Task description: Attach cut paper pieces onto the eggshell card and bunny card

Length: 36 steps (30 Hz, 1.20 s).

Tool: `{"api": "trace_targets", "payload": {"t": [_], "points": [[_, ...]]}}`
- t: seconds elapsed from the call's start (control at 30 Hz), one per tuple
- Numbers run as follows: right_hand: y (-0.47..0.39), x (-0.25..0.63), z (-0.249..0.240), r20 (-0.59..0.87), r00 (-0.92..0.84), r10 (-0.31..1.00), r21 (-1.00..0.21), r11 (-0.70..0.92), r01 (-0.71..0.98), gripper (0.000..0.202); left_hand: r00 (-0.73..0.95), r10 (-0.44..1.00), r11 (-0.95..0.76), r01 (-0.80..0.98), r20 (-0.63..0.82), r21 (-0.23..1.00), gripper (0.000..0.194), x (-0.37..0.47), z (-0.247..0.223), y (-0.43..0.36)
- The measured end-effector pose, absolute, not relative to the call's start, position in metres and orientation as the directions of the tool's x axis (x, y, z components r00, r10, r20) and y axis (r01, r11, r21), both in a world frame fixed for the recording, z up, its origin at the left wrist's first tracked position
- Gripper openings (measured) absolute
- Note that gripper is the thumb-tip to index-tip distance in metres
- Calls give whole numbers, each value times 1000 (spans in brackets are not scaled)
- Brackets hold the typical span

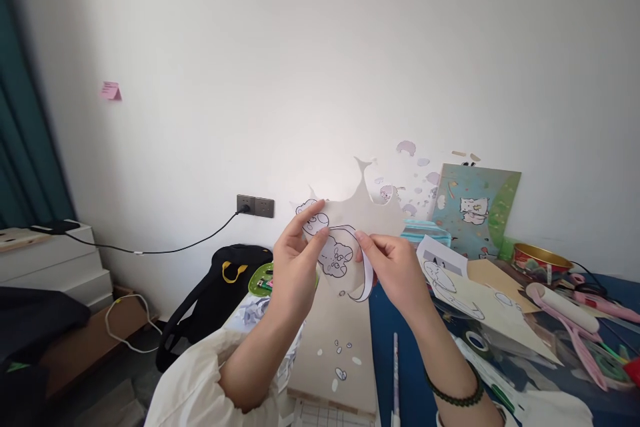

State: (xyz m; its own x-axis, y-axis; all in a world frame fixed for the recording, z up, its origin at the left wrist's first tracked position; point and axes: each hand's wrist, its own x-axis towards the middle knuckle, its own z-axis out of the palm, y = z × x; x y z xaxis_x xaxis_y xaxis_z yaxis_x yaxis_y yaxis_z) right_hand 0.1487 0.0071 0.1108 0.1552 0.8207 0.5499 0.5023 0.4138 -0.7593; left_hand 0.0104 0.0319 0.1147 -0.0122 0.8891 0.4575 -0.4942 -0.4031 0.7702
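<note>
My left hand pinches a partly cut sheet of drawing paper with cartoon animals drawn in dark outline. Its upper edge is jagged, with rounded cut-away notches. On the right, my right hand is closed, thumb against fingers, on a curved paper strip that hangs down beside an outlined cartoon figure. Whether the strip is still joined to the sheet I cannot tell. Below both hands lies a pale board with several small paper cut-outs on it.
A pen lies on the blue tabletop. To the right are another drawn sheet, a tape roll, a pink-handled lint roller and a round tin. A painted picture leans on the wall; a black backpack stands left.
</note>
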Motion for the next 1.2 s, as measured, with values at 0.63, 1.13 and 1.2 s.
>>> {"api": "trace_targets", "payload": {"t": [0.63, 1.13, 1.2], "points": [[3, 149, 113, 464, 53, 884, -751, 361, 553, 42, -93, 889, -449, -372, 448, 813, 34, 12, 118, 36], [16, 156, 110, 246, -34, 969, -904, 242, 351, 37, -228, 828, -548, -133, 513, 826, 37, 11, 112, 33], [15, 154, 109, 265, -29, 964, -896, 257, 362, 34, -230, 833, -539, -132, 503, 832, 39, 10, 112, 34]]}}
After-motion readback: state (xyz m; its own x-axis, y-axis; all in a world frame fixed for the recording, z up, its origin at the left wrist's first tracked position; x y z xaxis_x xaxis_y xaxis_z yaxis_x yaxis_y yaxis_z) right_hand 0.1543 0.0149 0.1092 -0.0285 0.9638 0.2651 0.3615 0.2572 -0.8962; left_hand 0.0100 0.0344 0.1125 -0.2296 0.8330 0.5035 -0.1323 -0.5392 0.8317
